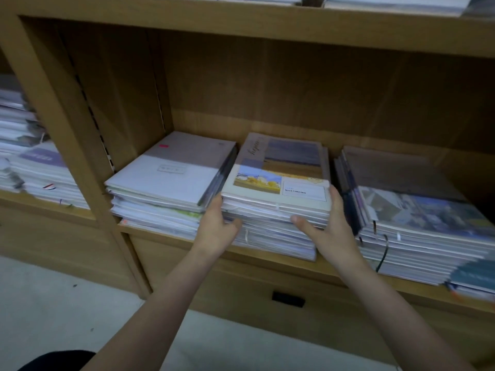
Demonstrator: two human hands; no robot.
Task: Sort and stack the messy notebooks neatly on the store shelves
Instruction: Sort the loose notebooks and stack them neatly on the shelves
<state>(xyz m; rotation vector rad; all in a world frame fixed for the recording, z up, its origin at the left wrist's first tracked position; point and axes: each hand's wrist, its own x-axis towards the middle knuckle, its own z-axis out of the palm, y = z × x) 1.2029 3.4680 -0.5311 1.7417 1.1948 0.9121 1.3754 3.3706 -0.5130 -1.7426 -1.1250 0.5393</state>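
Your left hand and right hand bracket the middle stack on the wooden shelf, fingers curled around its two sides and thumbs pressed on the front edges, gripping the upper notebooks; how deep the fingers reach is hidden behind the pile.

The risk sits below your grip; the lower layers jut forward of the top ones and overhang the shelf lip, so a lift or shove of the upper bundle alone could drag them off the edge; glossy covers slide easily on one another, and a squeeze from the sides may fan the pile rather than square it; your left fingers lie in the narrow gap against the left stack, your right beside the right stack, so either neighbour could be nudged askew.

The notebooks are thin, flat and rectangular, with soft card covers and white page edges; the top cover shows a yellow-and-blue picture panel; ribbon markers hang from several; the shelf is smooth, pale wood laminate.
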